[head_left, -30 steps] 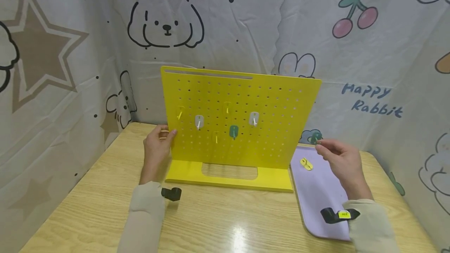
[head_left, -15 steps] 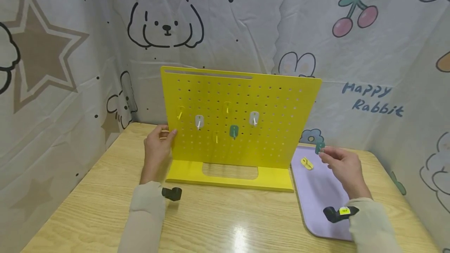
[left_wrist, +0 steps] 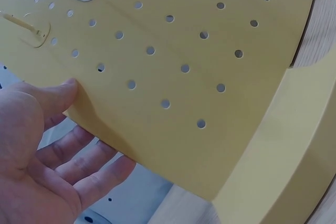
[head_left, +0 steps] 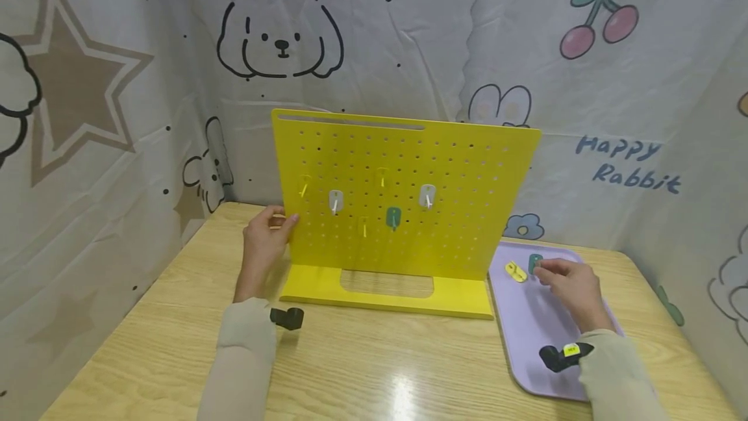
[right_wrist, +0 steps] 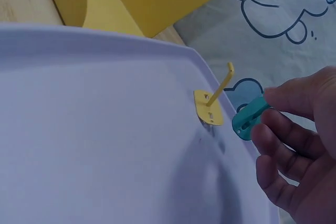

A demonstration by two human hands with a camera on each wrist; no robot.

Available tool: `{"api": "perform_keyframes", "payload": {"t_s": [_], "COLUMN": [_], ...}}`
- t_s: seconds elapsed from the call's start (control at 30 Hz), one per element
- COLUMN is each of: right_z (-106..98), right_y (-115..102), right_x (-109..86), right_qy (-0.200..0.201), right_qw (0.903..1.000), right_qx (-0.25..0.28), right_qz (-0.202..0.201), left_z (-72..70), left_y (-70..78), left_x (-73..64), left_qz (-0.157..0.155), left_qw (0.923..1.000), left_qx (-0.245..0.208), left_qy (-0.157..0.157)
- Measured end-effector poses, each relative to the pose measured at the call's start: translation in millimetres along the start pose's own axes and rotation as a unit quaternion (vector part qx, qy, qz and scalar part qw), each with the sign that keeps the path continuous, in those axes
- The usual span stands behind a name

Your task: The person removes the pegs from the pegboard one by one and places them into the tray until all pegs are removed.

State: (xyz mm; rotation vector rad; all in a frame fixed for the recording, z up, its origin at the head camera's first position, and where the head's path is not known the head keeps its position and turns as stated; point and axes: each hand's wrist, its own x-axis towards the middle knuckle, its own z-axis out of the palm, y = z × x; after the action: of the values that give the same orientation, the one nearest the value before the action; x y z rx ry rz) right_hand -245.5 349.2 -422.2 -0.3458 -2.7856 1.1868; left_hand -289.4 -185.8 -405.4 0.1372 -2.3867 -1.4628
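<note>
Green hook [head_left: 534,262] was pinched in the right hand [head_left: 573,288] above the lilac tray [head_left: 526,336], near a yellow hook [head_left: 516,271]; the left hand [head_left: 264,242] gripped the yellow pegboard [head_left: 461,239]. Setting-down was judged in hand, calling for gentle lowering, then release.

Right fingers [head_left: 555,266] pinch a green hook [head_left: 534,261] over a lilac tray [head_left: 528,323]; just left of them lies a yellow hook [head_left: 516,271]. Left fingers [head_left: 270,215] hold a yellow pegboard [head_left: 444,239] by its edge.
</note>
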Motion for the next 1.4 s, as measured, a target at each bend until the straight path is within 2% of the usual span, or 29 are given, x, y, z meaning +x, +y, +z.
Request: {"api": "perform_keyframes", "payload": {"t_s": [0.3,0.47,0.67,0.8,0.9,1.13,1.4], "right_z": [3,5,2,-1,-1,-4,-9], "right_y": [7,7,-2,-18,-31,-62,-99], "right_x": [4.9,6.0,5.5,3.1,-0.3,-14.4,-29.4], "right_qy": [-0.004,-0.007,-0.009,0.001,0.011,0.042,0.048], "right_qw": [0.9992,0.9993,0.9993,0.9996,0.9997,0.9971,0.9901], "right_qx": [-0.038,-0.036,-0.033,-0.007,0.010,0.047,0.072], "right_qz": [-0.009,0.000,0.016,0.027,0.017,-0.043,-0.111], "left_z": [1.8,1.5,0.7,-0.9,-1.8,-2.4,-2.9], "left_y": [3.2,4.1,4.3,4.0,3.4,2.0,2.9], "left_x": [0.1,-0.4,0.0,0.0,-0.5,-0.2,0.2], "left_qz": [-0.008,-0.009,-0.010,-0.008,-0.010,-0.006,-0.014], "left_qw": [1.0000,0.9999,0.9998,0.9997,0.9997,0.9997,0.9996], "left_qx": [-0.001,-0.006,-0.011,-0.013,-0.011,-0.007,-0.004], "left_qy": [-0.005,-0.010,-0.015,-0.018,-0.019,-0.020,-0.024]}}
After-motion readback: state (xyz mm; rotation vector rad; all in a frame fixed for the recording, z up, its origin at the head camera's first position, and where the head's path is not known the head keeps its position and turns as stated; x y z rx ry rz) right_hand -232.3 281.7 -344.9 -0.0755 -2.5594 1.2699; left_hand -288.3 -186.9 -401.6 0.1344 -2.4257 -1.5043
